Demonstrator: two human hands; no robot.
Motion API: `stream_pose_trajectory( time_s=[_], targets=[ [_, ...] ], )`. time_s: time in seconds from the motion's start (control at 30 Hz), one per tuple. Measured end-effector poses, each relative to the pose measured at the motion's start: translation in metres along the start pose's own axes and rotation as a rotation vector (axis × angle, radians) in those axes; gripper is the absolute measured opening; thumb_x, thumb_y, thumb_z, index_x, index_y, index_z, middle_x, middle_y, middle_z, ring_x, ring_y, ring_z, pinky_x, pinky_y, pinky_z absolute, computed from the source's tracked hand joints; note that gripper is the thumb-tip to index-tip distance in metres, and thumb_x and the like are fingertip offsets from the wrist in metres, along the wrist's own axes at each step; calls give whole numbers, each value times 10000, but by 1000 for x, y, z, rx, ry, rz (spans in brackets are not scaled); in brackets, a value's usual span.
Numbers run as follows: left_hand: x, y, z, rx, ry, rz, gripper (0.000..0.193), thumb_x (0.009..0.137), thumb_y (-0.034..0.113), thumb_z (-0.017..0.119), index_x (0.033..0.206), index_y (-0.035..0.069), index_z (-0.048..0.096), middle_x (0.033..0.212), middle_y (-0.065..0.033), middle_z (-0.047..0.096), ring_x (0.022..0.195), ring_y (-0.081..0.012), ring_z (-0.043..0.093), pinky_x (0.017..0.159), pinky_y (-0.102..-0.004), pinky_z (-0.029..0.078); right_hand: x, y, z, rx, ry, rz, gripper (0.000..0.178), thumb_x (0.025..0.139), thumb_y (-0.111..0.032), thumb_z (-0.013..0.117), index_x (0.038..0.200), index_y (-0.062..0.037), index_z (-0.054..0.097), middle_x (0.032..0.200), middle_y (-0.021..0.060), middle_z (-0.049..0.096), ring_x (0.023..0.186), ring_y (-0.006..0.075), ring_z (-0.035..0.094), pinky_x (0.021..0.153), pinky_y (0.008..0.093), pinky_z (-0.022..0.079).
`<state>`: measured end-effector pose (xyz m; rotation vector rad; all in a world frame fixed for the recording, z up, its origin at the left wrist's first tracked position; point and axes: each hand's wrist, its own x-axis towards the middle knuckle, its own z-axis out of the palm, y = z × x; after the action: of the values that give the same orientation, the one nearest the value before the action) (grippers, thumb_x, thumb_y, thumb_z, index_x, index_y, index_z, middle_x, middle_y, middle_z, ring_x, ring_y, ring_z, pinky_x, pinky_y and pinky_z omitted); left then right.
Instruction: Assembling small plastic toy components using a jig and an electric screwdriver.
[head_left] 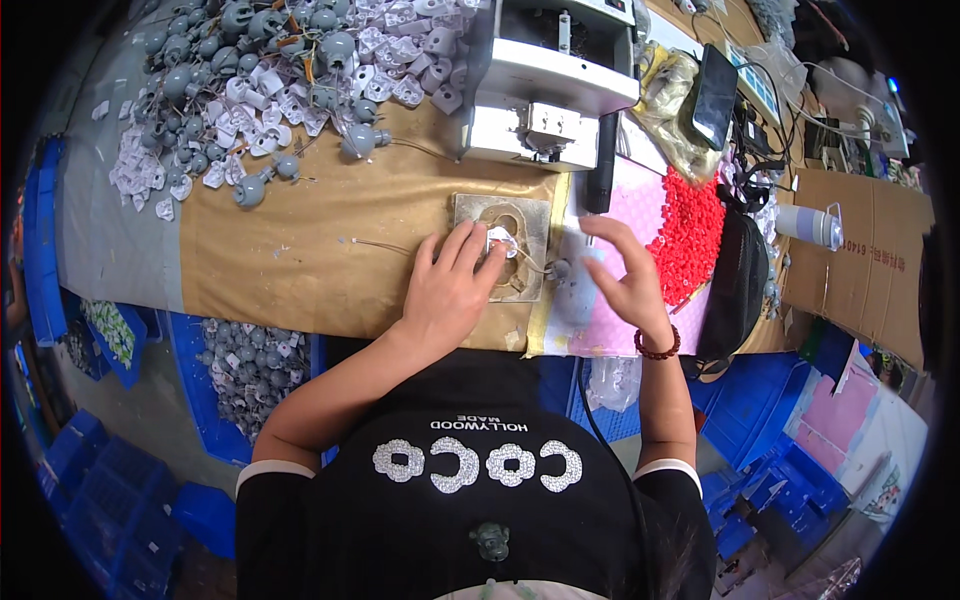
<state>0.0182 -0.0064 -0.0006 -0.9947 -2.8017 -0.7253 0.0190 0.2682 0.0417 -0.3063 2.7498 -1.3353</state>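
My left hand (447,287) reaches over a square metal fixture plate (532,222) with a rounded recess. Its thumb and fingertips press together on a small white plastic part (503,236) in the recess; a bit of red shows by the thumb. A thin wire runs from there to a small grey piece (558,270) at the plate's right edge. My right hand (630,280) is just right of the plate, thumb and forefinger spread apart, with nothing visible between them. Beside its fingertips lies a blurred pale-blue patch. A black cylindrical tool (603,165) lies beyond my right forefinger.
Grey round parts (340,50) and white plastic parts (270,125) are heaped far left. A white machine (540,90) stands behind the fixture. Small red pieces (688,225) cover pink cloth at right, near a black bag (735,280) and phone (714,97). Blue bins (210,400) sit below.
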Motion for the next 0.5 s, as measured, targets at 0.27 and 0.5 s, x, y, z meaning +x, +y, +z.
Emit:
stream_pose_trajectory(
  time_s=[0.27, 0.5],
  targets=[
    [-1, 0, 0, -23, -21, -5, 564, 741, 61, 701, 1300, 57, 626, 1376, -182, 541, 1337, -337, 484, 1027, -465, 421, -12, 16, 41, -275, -36, -104, 379, 764, 64, 717, 1102, -48, 589, 1120, 147, 626, 1173, 351, 580, 988, 429, 479],
    [-1, -2, -2, -55, -17, -3, 552, 737, 51, 699, 1285, 55, 634, 1373, -178, 544, 1343, -329, 488, 1030, -454, 425, -11, 19, 52, -331, 224, -58, 399, 788, 61, 708, 1148, -37, 567, 1078, 120, 601, 1008, 285, 613, 891, 370, 508]
  ],
)
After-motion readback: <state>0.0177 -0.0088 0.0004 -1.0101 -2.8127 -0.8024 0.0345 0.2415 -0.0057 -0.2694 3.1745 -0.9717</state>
